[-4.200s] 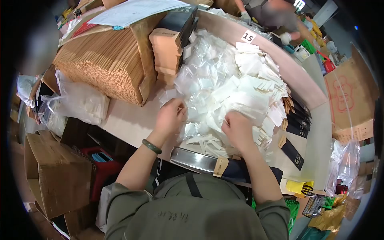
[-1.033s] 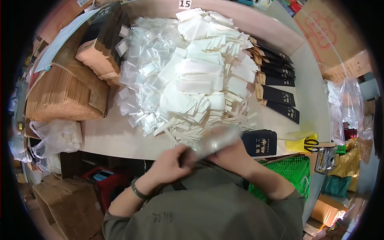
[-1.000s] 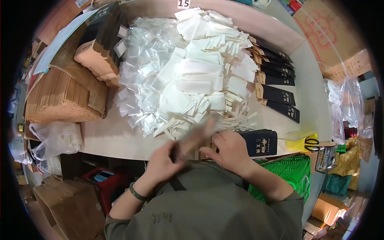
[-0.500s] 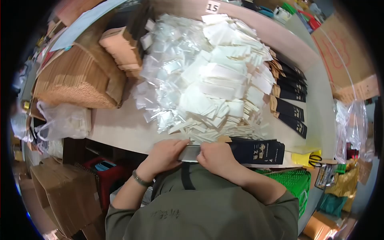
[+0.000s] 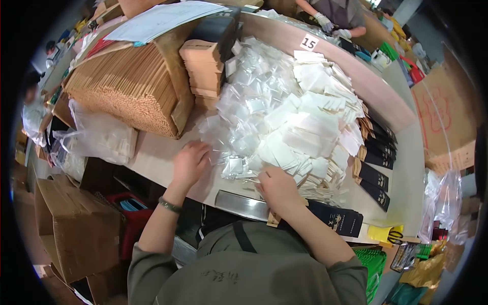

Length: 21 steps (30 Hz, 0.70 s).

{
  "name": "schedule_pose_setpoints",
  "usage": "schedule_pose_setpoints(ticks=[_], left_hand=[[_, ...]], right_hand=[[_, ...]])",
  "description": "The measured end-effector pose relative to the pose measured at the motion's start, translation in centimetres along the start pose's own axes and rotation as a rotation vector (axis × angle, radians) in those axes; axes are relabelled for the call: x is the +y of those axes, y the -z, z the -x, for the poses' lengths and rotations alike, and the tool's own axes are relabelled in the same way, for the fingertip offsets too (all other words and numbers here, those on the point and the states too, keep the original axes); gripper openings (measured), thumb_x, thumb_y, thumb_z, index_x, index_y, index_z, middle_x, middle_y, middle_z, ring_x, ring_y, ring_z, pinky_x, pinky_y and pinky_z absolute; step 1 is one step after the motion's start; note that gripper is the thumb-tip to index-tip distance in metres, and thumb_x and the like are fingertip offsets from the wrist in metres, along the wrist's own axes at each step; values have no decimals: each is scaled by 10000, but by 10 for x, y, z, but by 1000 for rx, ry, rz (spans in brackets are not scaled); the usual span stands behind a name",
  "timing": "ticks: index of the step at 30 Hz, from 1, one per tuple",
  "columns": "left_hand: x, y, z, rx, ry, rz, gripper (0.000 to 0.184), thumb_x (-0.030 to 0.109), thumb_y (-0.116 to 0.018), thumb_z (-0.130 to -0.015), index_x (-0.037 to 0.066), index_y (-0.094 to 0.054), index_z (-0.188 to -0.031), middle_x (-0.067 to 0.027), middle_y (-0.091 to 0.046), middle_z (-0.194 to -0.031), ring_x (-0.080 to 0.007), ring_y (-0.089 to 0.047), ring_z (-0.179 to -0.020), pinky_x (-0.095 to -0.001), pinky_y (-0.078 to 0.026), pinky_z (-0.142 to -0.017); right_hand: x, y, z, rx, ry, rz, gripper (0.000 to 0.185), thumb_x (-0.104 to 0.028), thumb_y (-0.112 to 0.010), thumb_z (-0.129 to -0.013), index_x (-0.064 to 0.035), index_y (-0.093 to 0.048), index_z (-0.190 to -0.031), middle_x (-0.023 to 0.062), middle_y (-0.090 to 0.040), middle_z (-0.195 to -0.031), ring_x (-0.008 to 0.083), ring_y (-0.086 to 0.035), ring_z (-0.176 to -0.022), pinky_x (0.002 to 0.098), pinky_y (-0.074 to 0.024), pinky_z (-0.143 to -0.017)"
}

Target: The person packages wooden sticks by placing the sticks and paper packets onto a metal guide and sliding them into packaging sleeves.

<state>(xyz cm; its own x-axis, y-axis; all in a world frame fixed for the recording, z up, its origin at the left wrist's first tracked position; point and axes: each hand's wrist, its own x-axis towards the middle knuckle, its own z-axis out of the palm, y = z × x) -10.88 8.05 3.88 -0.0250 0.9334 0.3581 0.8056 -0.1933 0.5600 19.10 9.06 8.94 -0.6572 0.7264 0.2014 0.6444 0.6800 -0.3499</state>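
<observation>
My left hand is over the table at the left edge of a heap of clear plastic packets. Its fingers are loosely bent and apart, and it appears to hold nothing. At the front of a pile of flat white packets is my right hand, fingers bent together. Whatever lies between its fingertips is too small to make out. Below the hands, a shiny metal plate lies along the table's front edge. Black printed pouches lie flat just right of my right wrist.
A large bundle of brown cardboard and a stack of black boxes stand at the left. More black pouches fan out at the right, near yellow-handled scissors. Across the partition, a person's gloved hands are visible.
Both hands have left the metal plate, which now lies at the table edge. My left hand moved up and left; my right hand moved to the white packets. The view shows more of the far side.
</observation>
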Motion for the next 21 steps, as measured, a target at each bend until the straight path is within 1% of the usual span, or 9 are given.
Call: schedule_pose_setpoints(ticks=[3,5,8,9,12,14,16,19,21], left_hand=[[39,-28,-50,100,18,100,310,188,-729,-895,91,-706,-1188,-141,-711,-1123,-370,-679,-1016,-445,-563,-869],[63,-50,-87,168,-92,123,288,175,-760,-875,101,-710,-1149,-141,-704,-1091,-376,-681,-979,-437,-553,-814],[84,-80,-115,-133,42,-7,273,224,-769,-870,95,-702,-1101,-140,-709,-1064,-362,-688,-953,-448,-550,-803],[89,-84,-122,-108,65,-29,263,258,-773,-865,88,-694,-1050,-138,-717,-974,-350,-696,-925,-460,-543,-785],[86,-69,-120,-134,155,96,215,262,-746,-898,68,-678,-959,-147,-732,-974,-360,-709,-884,-467,-552,-754],[75,-60,-110,-2,165,96,197,256,-732,-918,67,-685,-947,-150,-733,-890,-372,-705,-834,-470,-547,-724],[61,-40,-99,59,179,84,186,216,-727,-944,38,-673,-937,-131,-718,-818,-297,-709,-753,-407,-537,-679],[49,-9,-63,88,268,489,171,165,-720,-969,13,-665,-910,-62,-680,-747,-150,-657,-702,-321,-507,-645],[65,8,-18,34,404,657,173,137,-704,-991,2,-660,-893,-1,-638,-742,-61,-577,-719,-259,-477,-647]], right_hand=[[0,0,-3,-70,-50,-8,106,-115,-639,-875,-36,-611,-938,136,-621,-912,342,-659,-923,450,-558,-733],[4,-13,-4,-32,-50,39,129,-130,-655,-882,-39,-609,-961,135,-620,-895,343,-656,-910,454,-555,-733],[0,-17,-3,17,-43,66,135,-139,-670,-883,-43,-613,-959,135,-620,-882,340,-655,-904,455,-551,-735],[1,-14,-1,33,-41,68,132,-140,-673,-882,-44,-615,-952,135,-620,-879,339,-655,-904,455,-550,-736],[1,2,12,-18,-157,26,82,-115,-652,-884,-46,-628,-921,137,-620,-885,332,-656,-897,448,-549,-732],[8,4,24,-68,-132,12,103,-124,-694,-876,-53,-628,-908,133,-622,-884,344,-653,-887,453,-545,-730],[13,6,30,-57,-106,-22,120,-134,-718,-873,-58,-629,-898,132,-622,-877,351,-651,-874,457,-542,-725],[11,19,29,60,-98,-89,97,-140,-698,-887,-62,-640,-896,135,-617,-837,359,-651,-830,466,-534,-710],[15,36,12,114,-150,25,81,-123,-677,-879,-50,-646,-900,139,-631,-836,355,-660,-818,459,-543,-715]])
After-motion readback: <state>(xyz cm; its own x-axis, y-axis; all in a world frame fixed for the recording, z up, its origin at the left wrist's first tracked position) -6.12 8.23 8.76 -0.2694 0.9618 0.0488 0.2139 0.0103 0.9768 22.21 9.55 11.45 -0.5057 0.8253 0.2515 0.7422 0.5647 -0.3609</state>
